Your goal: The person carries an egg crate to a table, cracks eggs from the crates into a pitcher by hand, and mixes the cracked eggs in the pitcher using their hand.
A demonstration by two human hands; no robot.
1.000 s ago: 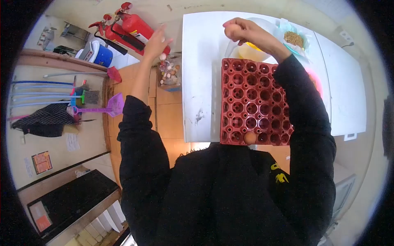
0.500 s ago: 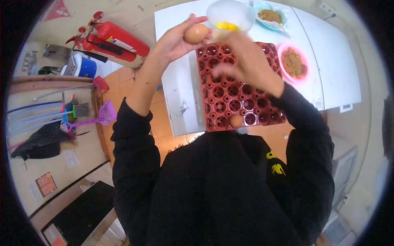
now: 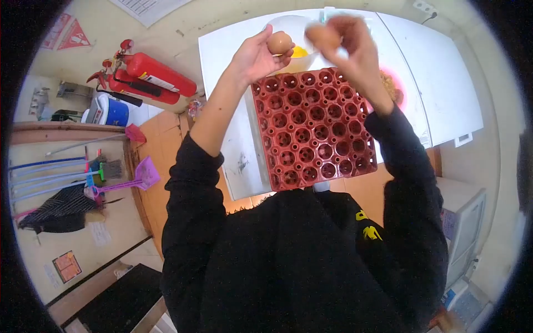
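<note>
A brown egg (image 3: 280, 43) rests in my left hand (image 3: 256, 62), held between thumb and fingers at the near left side of a clear bowl (image 3: 279, 26). Yellow yolk (image 3: 300, 52) shows inside that bowl. My right hand (image 3: 356, 51), smeared by motion, is raised at the bowl's right side with a second brown egg (image 3: 323, 39) at its fingers. Below both hands lies a dark red plastic egg tray (image 3: 309, 131), its visible cups without eggs.
Right of the tray, a pink bowl (image 3: 401, 83) of brown food is partly behind my right wrist. A teal dish (image 3: 332, 12) shows behind my right hand. The white table (image 3: 438, 72) carries these things. Red fire extinguishers (image 3: 161, 75) stand at the left wall.
The egg in the tray's near row is gone from its cup, and an egg now shows at my right hand. That hand has moved up and away. My left hand still holds its egg.
</note>
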